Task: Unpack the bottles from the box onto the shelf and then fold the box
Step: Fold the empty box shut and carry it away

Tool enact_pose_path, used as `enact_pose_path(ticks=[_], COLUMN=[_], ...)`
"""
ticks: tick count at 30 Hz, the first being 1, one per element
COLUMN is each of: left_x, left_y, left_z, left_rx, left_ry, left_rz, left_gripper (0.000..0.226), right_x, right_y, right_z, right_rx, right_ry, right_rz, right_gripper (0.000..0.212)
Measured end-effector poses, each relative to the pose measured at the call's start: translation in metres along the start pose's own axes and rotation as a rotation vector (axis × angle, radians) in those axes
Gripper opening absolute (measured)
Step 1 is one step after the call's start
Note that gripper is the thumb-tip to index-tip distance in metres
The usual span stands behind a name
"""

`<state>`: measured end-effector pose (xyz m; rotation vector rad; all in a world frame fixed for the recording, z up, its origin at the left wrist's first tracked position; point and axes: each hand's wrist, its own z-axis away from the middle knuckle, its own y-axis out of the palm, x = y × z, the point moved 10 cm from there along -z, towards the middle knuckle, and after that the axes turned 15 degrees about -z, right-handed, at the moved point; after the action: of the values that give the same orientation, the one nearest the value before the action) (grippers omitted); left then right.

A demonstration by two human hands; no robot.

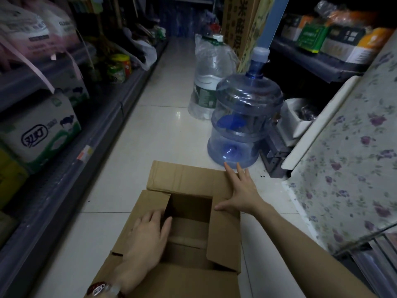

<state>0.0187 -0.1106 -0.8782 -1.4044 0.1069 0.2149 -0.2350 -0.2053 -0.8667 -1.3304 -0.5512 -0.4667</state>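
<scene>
Box of brown cardboard sitting open on the pale tiled floor of a narrow aisle, flaps up and outward, dim interior showing only cardboard (no bottles to be made out inside). Left hand lying palm-down on the box's left flap, fingers spread loosely and flat, fingertips reaching the edge of the opening, gripping nothing. Wrist bent slightly, forearm coming up from the lower edge of the view, a beaded bracelet with dark red and pale beads circling the wrist. Right hand pressing flat on the far right flap, fingers splayed wide and pointing away from the wearer, thumb stretched back toward the opening along the flap's edge, holding nothing either. Right arm extending long and nearly straight from the lower right corner, bare to the frame's edge.

Blue water jug standing upright on the floor just beyond the right fingertips, near but apparently not touching. Clear large bottle wrapped in plastic standing behind it. Shelf running along the left side, carrying packaged goods and a green-and-white carton. Floral-patterned cloth draping over something on the right, dark shelving with boxes behind.
</scene>
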Motion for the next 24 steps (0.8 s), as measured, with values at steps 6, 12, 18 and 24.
enact_pose_path(ticks=[6, 12, 18, 24], left_x=[0.002, -0.006, -0.01, -0.016], left_y=[-0.005, 0.004, -0.004, -0.066], left_z=[-0.003, 0.002, 0.007, 0.022], left_rx=[-0.03, 0.032, 0.058, -0.299], left_ry=[0.034, 0.099, 0.185, 0.219], left_rz=[0.063, 0.142, 0.176, 0.136], left_gripper=[0.048, 0.049, 0.045, 0.031], right_x=[0.012, 0.03, 0.035, 0.015], right_y=[-0.004, -0.005, 0.007, 0.04], right_z=[-0.007, 0.035, 0.087, 0.112], right_rx=[-0.021, -0.323, -0.52, -0.334], right_ry=[-0.067, -0.201, -0.314, -0.306], right_rz=[0.01, 0.125, 0.034, -0.079], right_gripper=[0.128, 0.098, 0.056, 0.056])
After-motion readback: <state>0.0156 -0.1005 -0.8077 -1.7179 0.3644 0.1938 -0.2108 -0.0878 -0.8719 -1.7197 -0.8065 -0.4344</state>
